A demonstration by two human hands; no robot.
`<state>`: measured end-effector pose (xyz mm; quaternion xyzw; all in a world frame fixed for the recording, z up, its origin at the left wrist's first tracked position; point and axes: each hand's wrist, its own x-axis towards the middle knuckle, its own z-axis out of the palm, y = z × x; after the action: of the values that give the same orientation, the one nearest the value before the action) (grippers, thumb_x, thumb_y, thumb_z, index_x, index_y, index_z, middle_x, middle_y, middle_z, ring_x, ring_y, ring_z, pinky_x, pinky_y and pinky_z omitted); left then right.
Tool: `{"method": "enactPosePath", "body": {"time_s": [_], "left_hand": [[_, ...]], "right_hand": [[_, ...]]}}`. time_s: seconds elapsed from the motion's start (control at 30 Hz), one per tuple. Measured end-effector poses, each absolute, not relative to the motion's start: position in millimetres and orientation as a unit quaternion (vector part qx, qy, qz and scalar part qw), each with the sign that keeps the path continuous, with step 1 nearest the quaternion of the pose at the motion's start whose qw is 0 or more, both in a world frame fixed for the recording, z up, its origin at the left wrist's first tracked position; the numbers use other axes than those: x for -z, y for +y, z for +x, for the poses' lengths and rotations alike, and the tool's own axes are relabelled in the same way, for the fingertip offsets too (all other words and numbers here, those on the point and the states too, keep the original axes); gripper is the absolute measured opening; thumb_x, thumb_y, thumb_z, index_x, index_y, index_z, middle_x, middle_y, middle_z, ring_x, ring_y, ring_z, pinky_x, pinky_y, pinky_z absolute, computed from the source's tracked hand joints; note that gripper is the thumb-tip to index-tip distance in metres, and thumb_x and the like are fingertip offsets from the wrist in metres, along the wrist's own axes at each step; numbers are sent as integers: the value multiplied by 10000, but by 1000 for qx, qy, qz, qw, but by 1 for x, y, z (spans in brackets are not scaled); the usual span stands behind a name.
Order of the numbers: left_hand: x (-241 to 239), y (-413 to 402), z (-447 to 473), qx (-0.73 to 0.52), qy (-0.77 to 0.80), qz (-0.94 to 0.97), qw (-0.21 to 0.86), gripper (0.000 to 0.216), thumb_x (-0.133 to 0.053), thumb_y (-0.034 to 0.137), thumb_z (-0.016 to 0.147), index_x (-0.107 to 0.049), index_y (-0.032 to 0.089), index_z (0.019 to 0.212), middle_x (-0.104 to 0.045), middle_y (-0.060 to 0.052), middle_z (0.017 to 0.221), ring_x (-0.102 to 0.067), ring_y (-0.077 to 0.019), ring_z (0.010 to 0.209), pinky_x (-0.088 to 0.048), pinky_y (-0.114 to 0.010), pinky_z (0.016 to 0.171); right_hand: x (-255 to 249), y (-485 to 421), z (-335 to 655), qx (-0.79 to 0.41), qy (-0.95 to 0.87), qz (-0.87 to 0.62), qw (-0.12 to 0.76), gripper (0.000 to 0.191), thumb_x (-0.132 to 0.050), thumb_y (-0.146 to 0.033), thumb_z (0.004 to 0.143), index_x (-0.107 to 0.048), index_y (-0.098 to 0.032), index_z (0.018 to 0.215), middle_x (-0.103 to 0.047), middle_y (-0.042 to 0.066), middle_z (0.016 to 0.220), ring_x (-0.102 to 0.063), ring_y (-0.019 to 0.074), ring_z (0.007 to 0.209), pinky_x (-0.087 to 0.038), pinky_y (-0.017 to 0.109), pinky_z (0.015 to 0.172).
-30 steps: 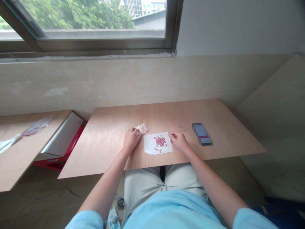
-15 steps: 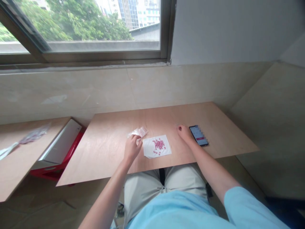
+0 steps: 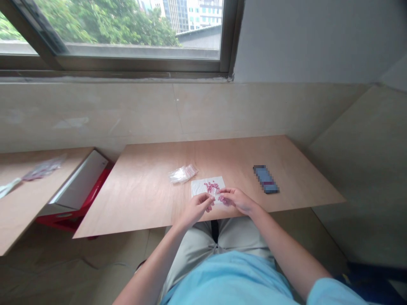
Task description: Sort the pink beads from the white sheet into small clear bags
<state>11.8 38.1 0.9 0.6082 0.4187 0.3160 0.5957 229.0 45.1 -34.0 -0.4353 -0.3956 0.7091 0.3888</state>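
Observation:
My left hand (image 3: 199, 206) and my right hand (image 3: 238, 199) are close together over the near part of a white sheet (image 3: 197, 187). A small clear plastic bag (image 3: 214, 191) is pinched between the fingertips of both hands. Small pink-red beads (image 3: 210, 185) lie in a loose heap on the sheet, partly hidden behind my fingers. Left of the sheet rests a pile of clear small plastic bags (image 3: 183, 174), touched by neither hand.
A phone (image 3: 266, 179) lies on the wooden tabletop (image 3: 143, 186) to the right. On the left, a second table (image 3: 19, 212) carries more plastic packets (image 3: 44, 168). Between the tables are a white box (image 3: 79, 182) and a red stool (image 3: 95, 192). A tiled wall (image 3: 143, 112) stands behind.
My left hand has left the pile of bags and moved right. My right hand has come left from beside the phone. Both now meet over the sheet, holding a small bag.

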Motion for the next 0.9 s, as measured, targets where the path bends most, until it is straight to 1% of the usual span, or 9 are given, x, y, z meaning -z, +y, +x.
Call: {"method": "enactPosePath", "body": {"time_s": [0.07, 0.13, 0.23, 0.3, 0.4, 0.5, 0.6, 0.73, 0.9], "left_hand": [[5, 32, 11, -319, 419, 580, 621, 354, -590, 490, 928, -635, 166, 795, -628, -25, 720, -574, -135, 643, -464, -267, 643], [9, 28, 10, -324, 421, 562, 634, 350, -565, 470, 943, -639, 164, 790, -631, -26, 699, -568, -130, 618, -453, -263, 627], [9, 25, 9, -311, 415, 561, 646, 375, -529, 452, 962, -666, 158, 775, -643, -39, 674, -581, -136, 614, -449, -267, 624], [7, 26, 9, -297, 401, 570, 653, 377, -546, 458, 956, -685, 154, 782, -652, -42, 670, -587, -135, 612, -446, -265, 625], [4, 29, 10, -283, 380, 563, 677, 324, -605, 463, 931, -690, 153, 889, -698, -53, 756, -605, -128, 608, -429, -252, 600], [3, 33, 13, -295, 375, 527, 704, 283, -648, 442, 909, -625, 166, 969, -734, -74, 858, -653, -141, 633, -420, -246, 587], [1, 36, 14, -310, 381, 513, 704, 269, -626, 440, 922, -600, 172, 920, -738, -81, 850, -677, -165, 694, -450, -262, 629], [0, 38, 12, -312, 389, 556, 666, 304, -617, 440, 925, -663, 162, 810, -707, -70, 836, -616, -157, 730, -470, -279, 711], [3, 38, 11, -291, 391, 567, 664, 300, -649, 440, 908, -671, 164, 791, -633, -27, 732, -558, -141, 684, -437, -266, 689]], "right_hand": [[38, 43, 227, -701, -407, -445, 381, 379, -804, -426, 743, -734, -157, 1001, -686, 6, 732, -548, 102, 589, -389, 216, 556], [43, 44, 226, -687, -423, -459, 372, 381, -762, -456, 782, -727, -156, 1014, -688, 11, 738, -571, 109, 602, -400, 217, 560], [47, 46, 227, -660, -444, -486, 363, 382, -719, -471, 807, -718, -168, 1039, -721, 39, 855, -625, 131, 687, -454, 230, 607], [49, 47, 229, -638, -468, -495, 358, 363, -704, -454, 817, -714, -182, 1058, -725, 47, 928, -644, 146, 755, -482, 239, 637], [52, 49, 231, -611, -498, -500, 359, 326, -673, -426, 840, -703, -194, 1068, -718, 52, 986, -656, 171, 841, -500, 248, 654], [53, 51, 232, -598, -507, -508, 356, 301, -644, -416, 862, -692, -199, 1064, -718, 51, 973, -663, 185, 865, -497, 250, 645], [53, 53, 232, -577, -519, -520, 356, 282, -635, -405, 870, -697, -205, 1058, -726, 53, 952, -672, 195, 876, -504, 260, 666], [53, 54, 232, -538, -532, -538, 371, 272, -657, -404, 862, -717, -204, 1036, -732, 69, 977, -669, 199, 867, -511, 268, 677], [47, 54, 230, -570, -529, -499, 383, 291, -676, -431, 857, -696, -203, 1037, -718, 68, 1028, -660, 198, 889, -524, 277, 704]]}}
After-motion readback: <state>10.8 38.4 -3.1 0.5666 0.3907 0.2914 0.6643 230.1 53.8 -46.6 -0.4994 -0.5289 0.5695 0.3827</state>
